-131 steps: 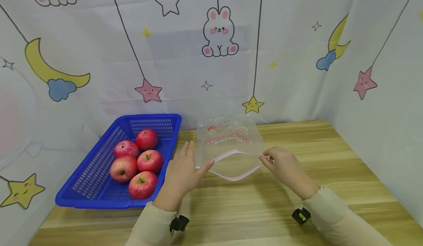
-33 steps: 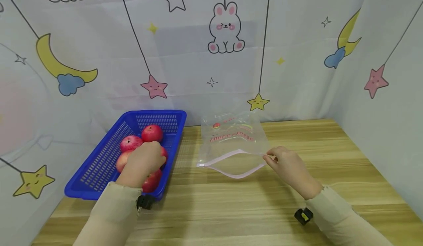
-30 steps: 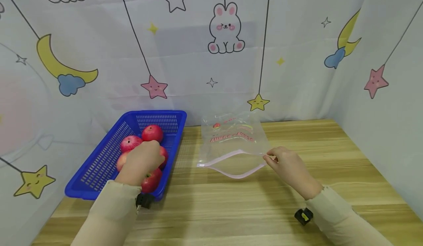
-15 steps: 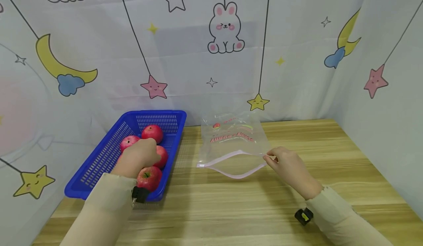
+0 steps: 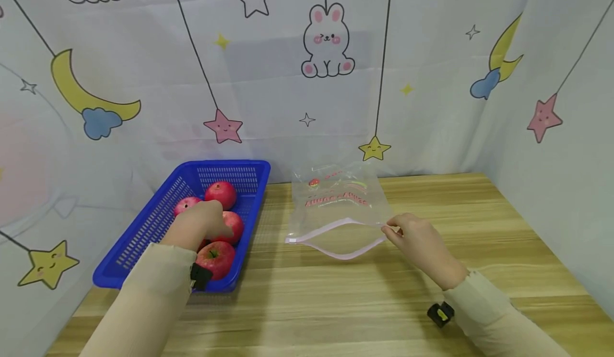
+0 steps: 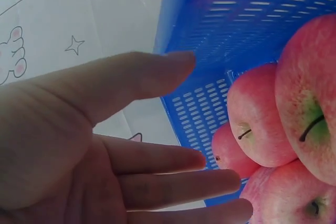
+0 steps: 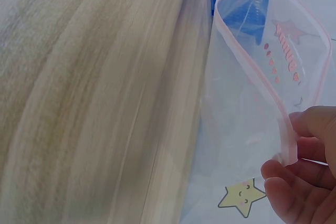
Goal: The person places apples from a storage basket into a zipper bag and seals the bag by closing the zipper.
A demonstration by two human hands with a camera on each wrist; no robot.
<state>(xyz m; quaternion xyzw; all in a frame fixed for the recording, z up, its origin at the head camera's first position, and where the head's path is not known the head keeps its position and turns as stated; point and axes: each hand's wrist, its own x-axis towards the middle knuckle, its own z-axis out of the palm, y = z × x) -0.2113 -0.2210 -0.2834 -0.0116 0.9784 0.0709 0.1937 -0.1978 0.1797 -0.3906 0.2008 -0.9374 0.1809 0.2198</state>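
Over the blue plastic basket (image 5: 261,185) at the left, my left hand (image 5: 198,224) reaches in among several red apples (image 5: 221,195). In the left wrist view its thumb and fingers (image 6: 173,184) are extended, and nothing lies between them. Apples (image 6: 257,116) are just beyond the fingertips; whether one is touched I cannot tell. My right hand (image 5: 418,244) pinches the right corner of a clear zip bag (image 5: 336,210). The bag lies on the table with its pink-edged mouth gaping towards me. In the right wrist view, thumb and fingers (image 7: 310,124) grip the bag's edge (image 7: 286,140).
The wooden table (image 5: 316,303) runs back to a white curtain (image 5: 273,90) printed with stars, moons and a rabbit. A small black device (image 5: 440,313) sits at the right wrist, another (image 5: 200,277) at the left.
My left hand has gone from the bag's left corner to the basket. During the last second it has drawn slightly left and nearer, uncovering more of the front apples. The right hand keeps its pinch.
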